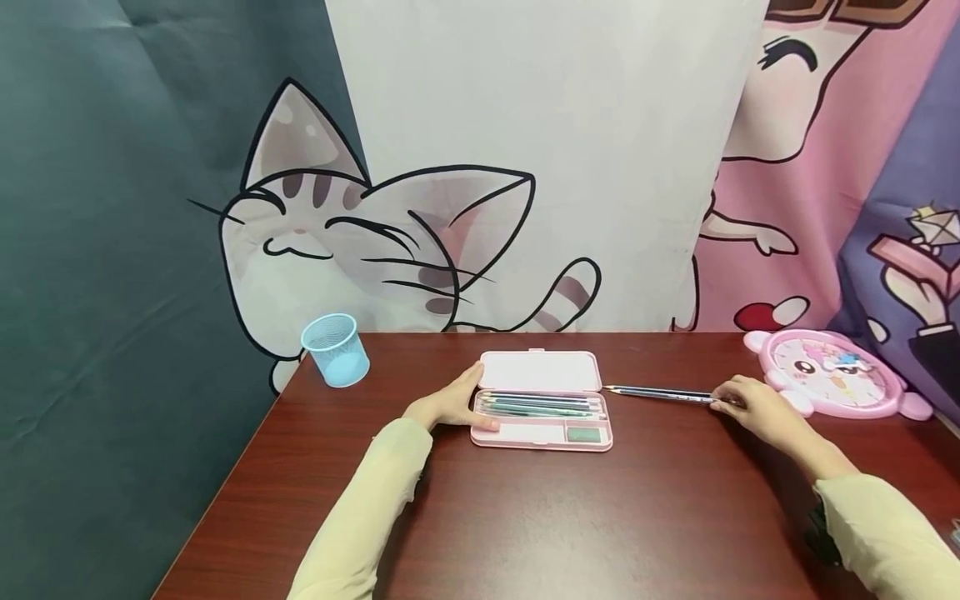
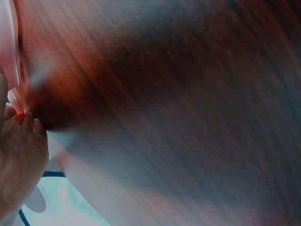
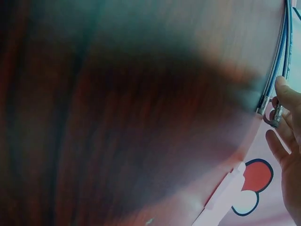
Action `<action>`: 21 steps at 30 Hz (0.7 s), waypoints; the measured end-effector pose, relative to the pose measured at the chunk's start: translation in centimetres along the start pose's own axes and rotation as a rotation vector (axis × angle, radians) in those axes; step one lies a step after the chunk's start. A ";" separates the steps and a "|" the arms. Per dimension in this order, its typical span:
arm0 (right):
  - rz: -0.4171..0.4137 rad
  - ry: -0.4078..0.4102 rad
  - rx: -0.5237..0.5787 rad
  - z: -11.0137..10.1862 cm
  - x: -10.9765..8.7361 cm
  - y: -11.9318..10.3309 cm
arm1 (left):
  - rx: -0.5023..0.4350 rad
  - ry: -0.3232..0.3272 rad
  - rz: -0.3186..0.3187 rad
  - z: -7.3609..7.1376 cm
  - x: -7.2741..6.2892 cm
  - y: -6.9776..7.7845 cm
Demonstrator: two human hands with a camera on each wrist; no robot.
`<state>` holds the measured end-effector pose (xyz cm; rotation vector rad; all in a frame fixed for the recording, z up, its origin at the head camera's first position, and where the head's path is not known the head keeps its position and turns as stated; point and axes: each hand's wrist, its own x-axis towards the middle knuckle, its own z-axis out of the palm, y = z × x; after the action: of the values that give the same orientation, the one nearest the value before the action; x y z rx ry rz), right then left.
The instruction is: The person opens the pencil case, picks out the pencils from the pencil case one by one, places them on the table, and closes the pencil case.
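Note:
An open pink pencil case [image 1: 542, 446] lies on the table, its lid folded back. Several pencils [image 1: 536, 406] fill its long slot, and a green eraser [image 1: 583, 435] sits in the front right compartment. My left hand [image 1: 450, 402] holds the case at its left side, thumb over the front tray and fingers along the lid's edge. To the right of the case, my right hand [image 1: 757, 408] pinches the rear ends of dark pencils [image 1: 660, 393] between thumb and fingers. Their sharpened tips point left, right by the lid's corner. In the right wrist view these pencils [image 3: 275, 70] run alongside each other.
A light blue mesh cup [image 1: 335, 354] stands at the table's back left corner. A pink cartoon-faced clock [image 1: 832, 375] lies at the back right, just behind my right hand. Printed cloth with a cat [image 1: 337, 233] hangs behind the brown table [image 1: 540, 525].

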<state>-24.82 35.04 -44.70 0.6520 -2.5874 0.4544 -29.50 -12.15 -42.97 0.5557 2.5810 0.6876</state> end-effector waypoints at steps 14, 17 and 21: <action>-0.094 -0.021 -0.042 0.2 1.1 1.2 | 0.004 0.000 0.007 0.1 0.2 -0.2; -0.098 -0.027 -0.038 0.3 1.3 1.3 | 0.006 0.000 0.004 0.1 0.2 -0.1; -0.091 -0.037 -0.034 0.4 1.7 1.2 | -0.007 -0.004 -0.003 0.0 0.2 -0.1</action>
<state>-26.92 35.25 -44.46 0.7702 -2.5814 0.3722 -29.67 -12.18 -43.09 0.5499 2.5745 0.6935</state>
